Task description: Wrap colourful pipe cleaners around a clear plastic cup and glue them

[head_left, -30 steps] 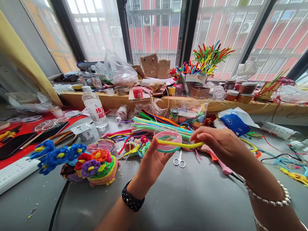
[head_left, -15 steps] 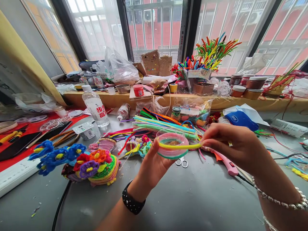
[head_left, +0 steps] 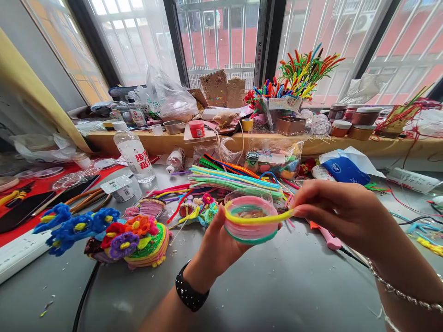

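Observation:
My left hand (head_left: 216,242) grips a small clear cup (head_left: 250,219) wrapped in pink and green pipe cleaner coils, held above the grey table (head_left: 277,286). My right hand (head_left: 337,212) pinches the end of a yellow pipe cleaner (head_left: 259,218) that curves round the near side of the cup's upper part. A finished piece with pipe cleaner flowers (head_left: 128,237) lies to the left. Loose pipe cleaners (head_left: 235,180) lie in a pile behind the cup.
A water bottle (head_left: 133,152) stands at the back left, beside a small sealed cup (head_left: 119,188). A pink glue gun (head_left: 327,237) lies under my right hand. The window ledge (head_left: 242,140) holds jars, bags and a bunch of upright pipe cleaners (head_left: 304,71). A white power strip (head_left: 20,251) lies far left.
The cup has tilted toward me and come lower. The yellow pipe cleaner, straight across the cup before, now bends round its near side as my right hand pulls it.

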A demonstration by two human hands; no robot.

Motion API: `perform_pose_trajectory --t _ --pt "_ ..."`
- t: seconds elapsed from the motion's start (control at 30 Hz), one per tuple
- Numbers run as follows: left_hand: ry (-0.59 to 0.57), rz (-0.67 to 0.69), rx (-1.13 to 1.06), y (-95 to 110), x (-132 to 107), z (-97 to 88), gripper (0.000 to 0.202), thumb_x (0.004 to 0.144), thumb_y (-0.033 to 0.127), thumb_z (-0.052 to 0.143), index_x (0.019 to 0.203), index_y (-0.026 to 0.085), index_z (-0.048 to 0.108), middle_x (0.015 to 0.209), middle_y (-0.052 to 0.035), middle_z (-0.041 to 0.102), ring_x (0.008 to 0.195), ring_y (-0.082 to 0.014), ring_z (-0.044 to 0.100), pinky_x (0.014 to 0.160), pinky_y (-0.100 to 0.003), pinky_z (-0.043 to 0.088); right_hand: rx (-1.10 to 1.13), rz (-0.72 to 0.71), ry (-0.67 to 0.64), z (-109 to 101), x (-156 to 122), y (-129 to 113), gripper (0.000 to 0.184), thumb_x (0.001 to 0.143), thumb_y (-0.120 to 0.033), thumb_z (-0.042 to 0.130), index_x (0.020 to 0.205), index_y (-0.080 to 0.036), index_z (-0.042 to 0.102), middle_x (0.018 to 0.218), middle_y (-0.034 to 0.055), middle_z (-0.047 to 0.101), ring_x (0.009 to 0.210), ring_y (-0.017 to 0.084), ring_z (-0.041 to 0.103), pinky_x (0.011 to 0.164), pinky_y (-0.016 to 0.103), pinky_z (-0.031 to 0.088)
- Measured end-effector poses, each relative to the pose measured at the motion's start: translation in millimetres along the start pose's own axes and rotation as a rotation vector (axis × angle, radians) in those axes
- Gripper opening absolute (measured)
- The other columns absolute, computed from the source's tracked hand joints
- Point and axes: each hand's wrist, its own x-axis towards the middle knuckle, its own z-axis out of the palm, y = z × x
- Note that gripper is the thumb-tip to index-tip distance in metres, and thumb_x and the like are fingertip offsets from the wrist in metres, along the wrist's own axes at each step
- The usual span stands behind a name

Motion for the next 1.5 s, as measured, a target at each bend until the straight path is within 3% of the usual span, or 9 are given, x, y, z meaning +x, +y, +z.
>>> perform_pose_trajectory --t 0.4,0.57,0.67,0.8,0.93,1.13,1.33,1.5 --pt "-0.146 -0.033 0.048 -3 -4 -3.7 0.067 0.063 0.066 0.060 0.103 0.014 0.068 0.097 -0.0111 0.072 0.102 -0.0315 0.062 0.097 -0.043 0.038 -0.192 -0.205 0.035 0 -10 -21 0.014 0.079 -0.033 0.065 0.070 -0.023 0.061 0.058 -0.0047 0.062 0.045 0.006 0.051 0.041 0.016 0.037" --pt "-0.113 -0.042 0.084 -3 -4 -5.1 0.065 0.061 0.068 0.060 0.099 0.015 0.069 0.101 -0.0131 0.070 0.111 -0.0362 0.056 0.101 -0.050 0.032 -0.207 -0.226 0.017 0 -10 -23 0.013 0.080 -0.033 0.063 0.071 -0.024 0.061 0.059 -0.0040 0.063 0.044 0.007 0.052 0.040 0.019 0.037" --pt "-0.116 -0.075 0.052 -2 -4 -1.8 0.068 0.059 0.068 0.062 0.101 0.016 0.069 0.100 -0.0135 0.070 0.104 -0.0374 0.059 0.098 -0.052 0.033 -0.208 -0.217 0.002 -1 -10 -20 0.011 0.081 -0.032 0.063 0.073 -0.024 0.063 0.061 -0.0035 0.065 0.046 0.008 0.054 0.043 0.019 0.039" --pt "-0.106 -0.083 0.012 -1 -2 4.2 0.067 0.060 0.065 0.064 0.102 0.014 0.069 0.099 -0.0125 0.072 0.087 -0.0302 0.067 0.088 -0.043 0.045 -0.202 -0.173 0.015 0 -10 -16 0.014 0.081 -0.034 0.062 0.071 -0.024 0.064 0.060 -0.0022 0.065 0.047 0.009 0.055 0.045 0.019 0.042" --pt "-0.147 -0.063 -0.050 0 -2 9.8 0.059 0.064 0.060 0.065 0.101 0.014 0.070 0.098 -0.0077 0.073 0.083 -0.0235 0.069 0.077 -0.030 0.050 -0.142 -0.118 0.043 2 -8 -12 0.016 0.079 -0.035 0.064 0.070 -0.022 0.063 0.058 -0.0037 0.063 0.040 0.005 0.047 0.040 0.015 0.038" --pt "-0.161 -0.064 -0.084 2 0 11.6 0.058 0.069 0.059 0.062 0.103 0.013 0.069 0.097 -0.0094 0.073 0.082 -0.0218 0.070 0.066 -0.024 0.051 0.020 -0.083 -0.008 4 0 -3 0.024 0.081 -0.034 0.062 0.101 -0.022 0.067 0.049 -0.0066 0.052 0.036 0.004 0.037 0.037 0.015 0.035" --pt "-0.142 -0.089 -0.147 2 2 6.8 0.066 0.066 0.062 0.062 0.103 0.008 0.068 0.096 -0.0123 0.073 0.085 -0.0229 0.070 0.067 -0.020 0.052 0.043 -0.135 -0.042 7 3 8 0.021 0.083 -0.027 0.060 0.100 -0.024 0.072 0.055 -0.0019 0.063 0.046 0.007 0.049 0.042 0.016 0.039" --pt "-0.007 -0.169 -0.167 11 2 4.2 0.066 0.069 0.063 0.056 0.108 0.010 0.063 0.106 -0.0127 0.070 0.088 -0.0247 0.069 0.073 -0.022 0.053 0.048 -0.054 -0.025 11 5 16 0.023 0.083 -0.030 0.058 0.100 -0.020 0.072 0.055 -0.0009 0.063 0.045 0.007 0.051 0.041 0.016 0.038"
